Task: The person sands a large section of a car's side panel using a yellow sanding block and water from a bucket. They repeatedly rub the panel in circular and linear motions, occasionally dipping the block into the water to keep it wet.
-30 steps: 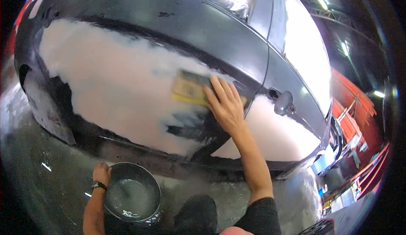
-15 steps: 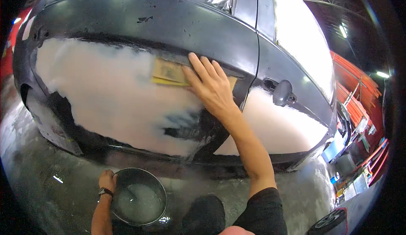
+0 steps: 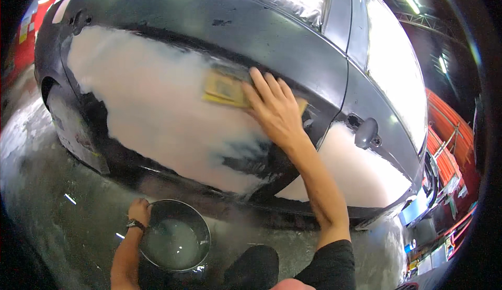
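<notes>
wet garage floor (image 3: pixel 47 206) under a dark car (image 3: pixel 293 44) covered in white foam (image 3: pixel 146 107)

right hand (image 3: pixel 274 109) lies flat, fingers spread, pressing a yellow sponge (image 3: pixel 225 89) on the car door – left hand (image 3: pixel 139 210) has its grip curled on the rim of a bucket (image 3: pixel 201 227) of soapy water down low.

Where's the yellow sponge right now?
In the head view the yellow sponge is pressed flat under the right hand against the soapy black car door, upper centre, left of the side mirror.
</notes>
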The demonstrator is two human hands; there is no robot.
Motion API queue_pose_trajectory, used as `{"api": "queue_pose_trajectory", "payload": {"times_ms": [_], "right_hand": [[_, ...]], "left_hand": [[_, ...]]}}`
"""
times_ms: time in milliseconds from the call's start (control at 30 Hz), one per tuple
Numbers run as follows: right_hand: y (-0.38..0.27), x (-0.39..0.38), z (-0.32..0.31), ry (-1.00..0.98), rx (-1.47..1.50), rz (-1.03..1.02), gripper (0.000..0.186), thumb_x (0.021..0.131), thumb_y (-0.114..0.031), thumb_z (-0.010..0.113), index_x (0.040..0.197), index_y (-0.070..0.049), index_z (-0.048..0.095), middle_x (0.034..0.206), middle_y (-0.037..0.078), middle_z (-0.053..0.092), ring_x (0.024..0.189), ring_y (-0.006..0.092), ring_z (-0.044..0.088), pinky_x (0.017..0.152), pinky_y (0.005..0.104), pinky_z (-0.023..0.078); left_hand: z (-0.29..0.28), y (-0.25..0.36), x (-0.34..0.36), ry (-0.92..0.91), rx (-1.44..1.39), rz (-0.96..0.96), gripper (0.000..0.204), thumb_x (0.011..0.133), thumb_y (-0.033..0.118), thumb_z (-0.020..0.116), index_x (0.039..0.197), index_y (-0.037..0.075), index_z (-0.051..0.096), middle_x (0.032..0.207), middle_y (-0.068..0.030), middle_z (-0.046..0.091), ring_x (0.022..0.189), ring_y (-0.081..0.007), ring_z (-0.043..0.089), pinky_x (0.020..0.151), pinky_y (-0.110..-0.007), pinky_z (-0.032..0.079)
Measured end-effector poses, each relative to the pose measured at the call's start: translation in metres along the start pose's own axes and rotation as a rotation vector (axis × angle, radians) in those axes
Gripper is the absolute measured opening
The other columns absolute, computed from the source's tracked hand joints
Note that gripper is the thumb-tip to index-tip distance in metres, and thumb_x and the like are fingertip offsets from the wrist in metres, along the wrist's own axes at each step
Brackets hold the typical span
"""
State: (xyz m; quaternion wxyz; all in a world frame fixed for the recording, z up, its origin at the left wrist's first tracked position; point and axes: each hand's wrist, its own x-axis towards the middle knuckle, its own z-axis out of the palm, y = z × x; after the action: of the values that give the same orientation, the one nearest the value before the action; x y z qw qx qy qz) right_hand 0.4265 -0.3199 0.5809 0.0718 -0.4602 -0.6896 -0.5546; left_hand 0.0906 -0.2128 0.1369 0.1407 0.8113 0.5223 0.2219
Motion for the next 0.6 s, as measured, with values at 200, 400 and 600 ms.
{"api": "queue_pose_trajectory", "payload": {"times_ms": [200,400,600], "right_hand": [[-0.007,-0.006,0.002,0.028,-0.112,-0.042,0.038,0.086,-0.017,0.062,0.121,-0.003,0.067,0.146,0.02,0.055,0.121,0.0345,0.059,0.099,0.0478,0.05],[-0.023,0.037,0.023,0.057,-0.062,-0.066,0.037,0.087,-0.017,0.062,0.121,-0.002,0.066,0.141,0.021,0.057,0.117,0.0338,0.06,0.096,0.0479,0.051],[-0.032,0.03,0.022,0.071,-0.122,-0.054,0.037,0.087,-0.015,0.061,0.122,-0.003,0.065,0.139,0.02,0.057,0.117,0.0334,0.059,0.095,0.0471,0.05]], "left_hand": [[0.014,-0.01,0.009,-0.001,-0.076,0.034,0.022,0.093,0.025,0.07,0.101,0.005,0.07,0.108,-0.02,0.065,0.101,-0.0413,0.064,0.088,-0.052,0.052],[0.0,-0.004,-0.003,-0.015,-0.067,-0.011,0.02,0.091,0.023,0.071,0.099,0.005,0.07,0.109,-0.0195,0.065,0.104,-0.0418,0.062,0.089,-0.052,0.052],[0.016,-0.015,0.005,0.087,-0.075,0.058,0.022,0.085,0.023,0.075,0.095,0.003,0.071,0.103,-0.0185,0.066,0.1,-0.0386,0.063,0.087,-0.05,0.053]]}}
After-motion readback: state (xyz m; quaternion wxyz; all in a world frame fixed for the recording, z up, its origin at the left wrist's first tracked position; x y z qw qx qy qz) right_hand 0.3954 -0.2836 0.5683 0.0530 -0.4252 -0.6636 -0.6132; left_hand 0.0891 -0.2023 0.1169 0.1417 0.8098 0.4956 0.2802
